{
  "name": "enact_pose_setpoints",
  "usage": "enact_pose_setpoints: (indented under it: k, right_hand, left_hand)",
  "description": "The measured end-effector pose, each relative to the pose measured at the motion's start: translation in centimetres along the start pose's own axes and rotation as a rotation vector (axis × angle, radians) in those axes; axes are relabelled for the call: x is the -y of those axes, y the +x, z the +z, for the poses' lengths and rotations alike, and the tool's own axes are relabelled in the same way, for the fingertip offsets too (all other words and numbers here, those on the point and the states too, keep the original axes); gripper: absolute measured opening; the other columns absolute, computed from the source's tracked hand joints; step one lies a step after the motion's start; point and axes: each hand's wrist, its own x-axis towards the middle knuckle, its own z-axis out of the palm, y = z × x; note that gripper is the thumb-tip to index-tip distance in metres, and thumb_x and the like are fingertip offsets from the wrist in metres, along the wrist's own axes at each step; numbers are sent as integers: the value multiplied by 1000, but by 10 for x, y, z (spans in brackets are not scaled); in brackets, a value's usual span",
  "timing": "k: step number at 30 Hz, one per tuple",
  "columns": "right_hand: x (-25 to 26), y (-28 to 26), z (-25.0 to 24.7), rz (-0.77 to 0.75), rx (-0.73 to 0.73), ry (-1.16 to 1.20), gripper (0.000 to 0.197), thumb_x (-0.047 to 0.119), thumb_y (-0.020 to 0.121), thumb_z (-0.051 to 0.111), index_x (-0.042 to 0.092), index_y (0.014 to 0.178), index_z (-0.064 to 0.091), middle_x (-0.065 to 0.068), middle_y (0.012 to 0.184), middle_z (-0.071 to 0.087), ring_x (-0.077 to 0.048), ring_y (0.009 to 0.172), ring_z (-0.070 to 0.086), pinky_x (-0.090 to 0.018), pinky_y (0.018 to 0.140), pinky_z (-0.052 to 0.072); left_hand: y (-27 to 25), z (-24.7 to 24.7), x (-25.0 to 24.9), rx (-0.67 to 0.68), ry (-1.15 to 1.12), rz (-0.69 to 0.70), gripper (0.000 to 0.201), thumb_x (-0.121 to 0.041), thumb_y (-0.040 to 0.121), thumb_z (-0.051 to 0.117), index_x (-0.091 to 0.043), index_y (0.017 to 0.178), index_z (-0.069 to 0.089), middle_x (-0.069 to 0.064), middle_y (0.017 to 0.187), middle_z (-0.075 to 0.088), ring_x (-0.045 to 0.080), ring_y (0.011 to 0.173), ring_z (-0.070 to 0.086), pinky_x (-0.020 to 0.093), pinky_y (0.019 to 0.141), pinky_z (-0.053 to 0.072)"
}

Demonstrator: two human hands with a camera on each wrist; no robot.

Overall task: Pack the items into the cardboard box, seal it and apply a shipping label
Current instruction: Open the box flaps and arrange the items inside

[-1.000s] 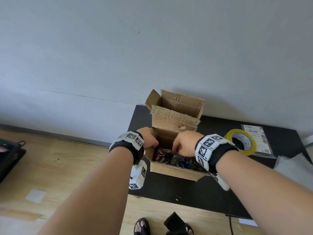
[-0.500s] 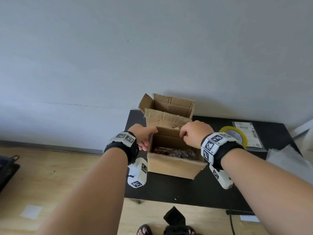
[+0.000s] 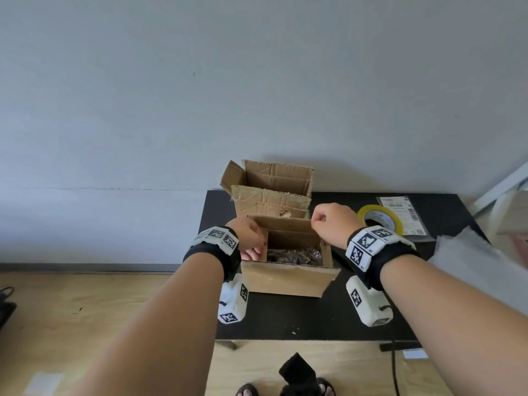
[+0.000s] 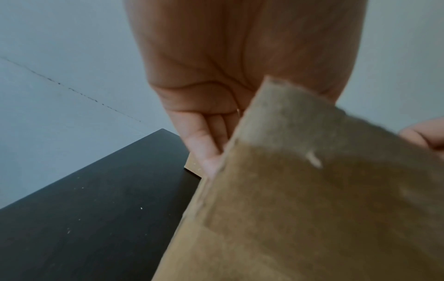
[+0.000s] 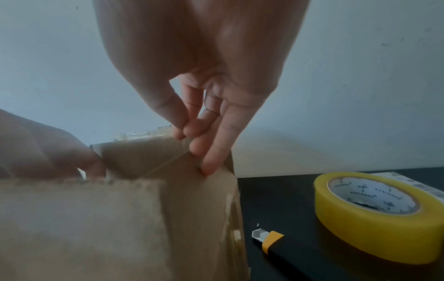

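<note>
Both hands at the flaps of the open cardboard box [image 3: 288,278] on the black table [image 3: 314,318].

The left hand [image 3: 248,238] grips the left flap, fingers curled round its edge; the right hand [image 3: 331,221] pinches the far flap's right corner between thumb and fingertips [image 5: 211,163]. Dark wrapped items [image 3: 294,256] lie inside. A second box [image 3: 274,192] stands behind, with the yellow tape roll [image 3: 380,221], a cutter [image 5: 266,241] and the shipping label [image 3: 401,212] to the right.
</note>
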Motion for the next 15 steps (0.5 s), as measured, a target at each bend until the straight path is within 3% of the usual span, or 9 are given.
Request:
enact_pose_setpoints:
  k: [4, 8, 10, 12, 15]
  right_hand:
    - [-1, -8, -2, 47, 46, 28, 18, 14, 89, 44, 15, 85, 61, -1, 65, 70, -13, 60, 69, -36, 75, 57]
    - [-4, -14, -2, 66, 173, -3, 24, 12, 88, 50, 17, 80, 72, 2, 80, 74, -11, 78, 70, -36, 87, 55]
    - [-1, -18, -3, 66, 247, -7, 32, 5, 89, 48, 21, 88, 76, 3, 99, 73, -13, 93, 68, -32, 93, 52]
    - [2, -22, -5, 31, 315, -66, 41, -1, 91, 43, 23, 103, 75, 4, 119, 65, -16, 111, 59, -28, 98, 47]
    - [5, -26, -7, -6, 425, -178, 51, -6, 89, 42, 26, 119, 68, 5, 133, 54, -17, 122, 51, -23, 92, 44]
  left_hand:
    - [-4, -1, -1, 72, -24, -61, 20, 10, 86, 44, -8, 90, 52, 2, 65, 41, 13, 55, 37, 24, 51, 33]
    - [-6, -1, 0, 98, -56, -67, 23, 13, 85, 42, -8, 89, 51, 1, 65, 37, 12, 56, 33, 24, 53, 28]
    - [-5, -1, 1, 88, -60, -55, 24, 14, 84, 42, -8, 88, 52, 4, 66, 41, 13, 56, 36, 24, 53, 30]
    - [-3, -1, 2, 27, -30, -25, 23, 15, 85, 45, -5, 90, 56, 9, 70, 53, 17, 56, 49, 24, 55, 41]
    - [-4, -3, 2, 8, -4, -11, 38, 24, 81, 43, -1, 102, 62, 15, 83, 67, 18, 68, 67, 24, 59, 54]
